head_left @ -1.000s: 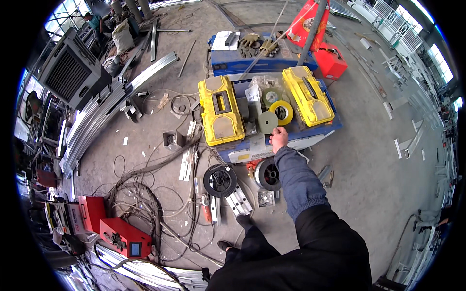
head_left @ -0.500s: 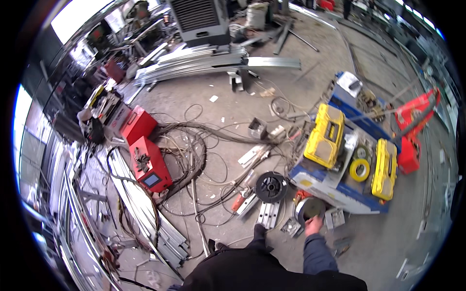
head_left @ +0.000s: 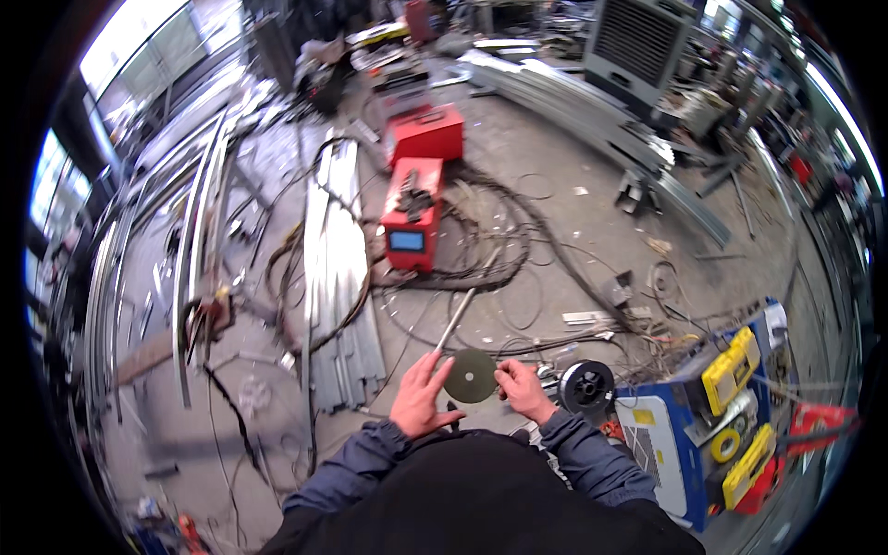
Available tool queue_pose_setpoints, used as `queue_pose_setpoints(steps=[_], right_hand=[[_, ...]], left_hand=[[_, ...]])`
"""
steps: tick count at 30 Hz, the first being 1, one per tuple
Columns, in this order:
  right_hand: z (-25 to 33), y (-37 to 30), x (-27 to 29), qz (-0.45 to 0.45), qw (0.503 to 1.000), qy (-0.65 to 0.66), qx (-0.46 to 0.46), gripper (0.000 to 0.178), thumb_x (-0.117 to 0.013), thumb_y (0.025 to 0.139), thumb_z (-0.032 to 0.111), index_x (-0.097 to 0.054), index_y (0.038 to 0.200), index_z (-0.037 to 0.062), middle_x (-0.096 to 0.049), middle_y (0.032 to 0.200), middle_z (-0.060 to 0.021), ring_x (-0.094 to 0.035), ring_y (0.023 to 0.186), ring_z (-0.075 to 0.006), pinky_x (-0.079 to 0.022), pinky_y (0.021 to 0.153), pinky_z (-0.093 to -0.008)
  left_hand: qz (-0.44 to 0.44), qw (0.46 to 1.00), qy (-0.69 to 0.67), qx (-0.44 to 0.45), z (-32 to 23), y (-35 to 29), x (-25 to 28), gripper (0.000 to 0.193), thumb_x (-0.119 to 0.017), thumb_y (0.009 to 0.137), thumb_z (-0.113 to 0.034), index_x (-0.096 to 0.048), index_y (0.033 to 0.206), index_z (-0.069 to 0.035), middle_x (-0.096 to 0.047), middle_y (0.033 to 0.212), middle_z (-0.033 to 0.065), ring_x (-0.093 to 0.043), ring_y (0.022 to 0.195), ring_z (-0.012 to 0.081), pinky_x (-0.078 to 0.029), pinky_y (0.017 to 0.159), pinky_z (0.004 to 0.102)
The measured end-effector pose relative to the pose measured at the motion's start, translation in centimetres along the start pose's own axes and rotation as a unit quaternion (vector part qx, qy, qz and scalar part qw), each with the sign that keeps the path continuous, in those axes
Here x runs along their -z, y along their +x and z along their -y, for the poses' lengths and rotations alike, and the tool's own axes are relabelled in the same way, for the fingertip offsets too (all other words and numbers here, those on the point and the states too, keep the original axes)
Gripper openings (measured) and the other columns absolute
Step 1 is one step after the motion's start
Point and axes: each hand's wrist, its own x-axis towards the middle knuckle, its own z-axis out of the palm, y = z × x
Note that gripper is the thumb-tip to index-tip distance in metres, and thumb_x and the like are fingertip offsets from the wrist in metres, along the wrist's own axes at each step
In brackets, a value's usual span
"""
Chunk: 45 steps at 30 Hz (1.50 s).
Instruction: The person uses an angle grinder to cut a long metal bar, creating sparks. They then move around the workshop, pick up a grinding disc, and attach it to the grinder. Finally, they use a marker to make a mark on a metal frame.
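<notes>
Bare hands meet around a thin, round green-grey disc with a small centre hole: the right hand [head_left: 525, 388] pinches its right edge between thumb and fingertips, while the left hand [head_left: 423, 396] is spread at its left side, thumb pointing inward; whether its fingers touch the rim cannot be told. The disc [head_left: 480, 381] is held up in front of the body, its flat face largely turned to the viewer. A good hold here, as I judge it, keeps the right pinch light but sure, close to the rim, so that the face and the hole show clear for checking. The left fingers would do best to steady the opposite rim without pressing, since so thin a disc might bend or chip if squeezed from both sides. Keeping both wrists level should stop it twisting. Care is worth taking on the right, where a black spool [head_left: 586, 387] stands near the right hand; a bumped knuckle could jar the disc loose. Farther off, beyond the disc, a dark cable [head_left: 523, 236] loops over the floor beside a red machine [head_left: 412, 222], so steady feet seem wise while both hands are occupied.
</notes>
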Motion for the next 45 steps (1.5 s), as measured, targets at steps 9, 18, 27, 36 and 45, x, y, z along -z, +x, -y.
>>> queue_pose_setpoints(steps=[9,18,27,36,45], right_hand=[[5.4,9.9,-25.9,0.216,0.971,-0.080,-0.065,0.021,-0.061,0.104,0.019,-0.061,0.112,0.0001,-0.065,0.085,-0.0033,-0.061,0.070,-0.0115,-0.051,0.063,-0.0304],[12.3,21.6,-34.9,0.360,0.926,-0.090,-0.061,0.029,-0.063,0.104,0.025,-0.066,0.117,-0.0011,-0.070,0.096,-0.0030,-0.062,0.087,-0.0106,-0.052,0.079,-0.0294],[41.2,37.4,-32.1,0.575,0.632,0.362,0.374,0.051,-0.049,0.107,0.039,-0.068,0.075,0.0041,-0.064,0.075,-0.0083,-0.059,0.064,-0.0226,-0.038,0.103,-0.0761],[61.3,58.7,-33.4,0.660,0.500,0.320,0.461,0.057,-0.034,0.111,0.029,-0.055,0.063,0.0070,-0.058,0.065,-0.0115,-0.055,0.055,-0.0246,-0.051,0.092,-0.0642],[66.4,80.7,-43.8,0.650,0.523,0.318,0.449,0.054,-0.040,0.109,0.033,-0.057,0.064,0.0074,-0.058,0.066,-0.0097,-0.054,0.057,-0.0243,-0.050,0.088,-0.0603]], left_hand=[[-0.062,0.985,0.021,0.161,16.4,-10.9,10.3,0.101,-0.089,0.062,-0.025,-0.046,0.152,-0.007,-0.041,0.149,0.0241,-0.046,0.134,0.0438,-0.043,0.112,0.0497],[-0.131,0.970,0.025,0.205,26.1,-8.2,18.1,0.106,-0.090,0.063,-0.022,-0.040,0.156,-0.011,-0.038,0.149,0.0218,-0.047,0.133,0.0438,-0.047,0.108,0.0485],[-0.143,0.905,-0.024,0.400,46.9,-1.1,22.8,0.121,-0.093,0.059,-0.032,-0.031,0.161,-0.011,-0.041,0.143,0.0193,-0.050,0.131,0.0401,-0.048,0.108,0.0456],[-0.041,0.618,-0.091,0.780,65.2,-17.3,16.1,0.124,-0.088,0.057,-0.068,-0.046,0.151,0.002,-0.056,0.145,0.0287,-0.054,0.137,0.0396,-0.045,0.114,0.0442],[-0.007,0.537,-0.163,0.828,73.2,-6.4,20.8,0.123,-0.089,0.059,-0.062,-0.043,0.153,0.003,-0.059,0.141,0.0287,-0.057,0.134,0.0388,-0.047,0.112,0.0436]])
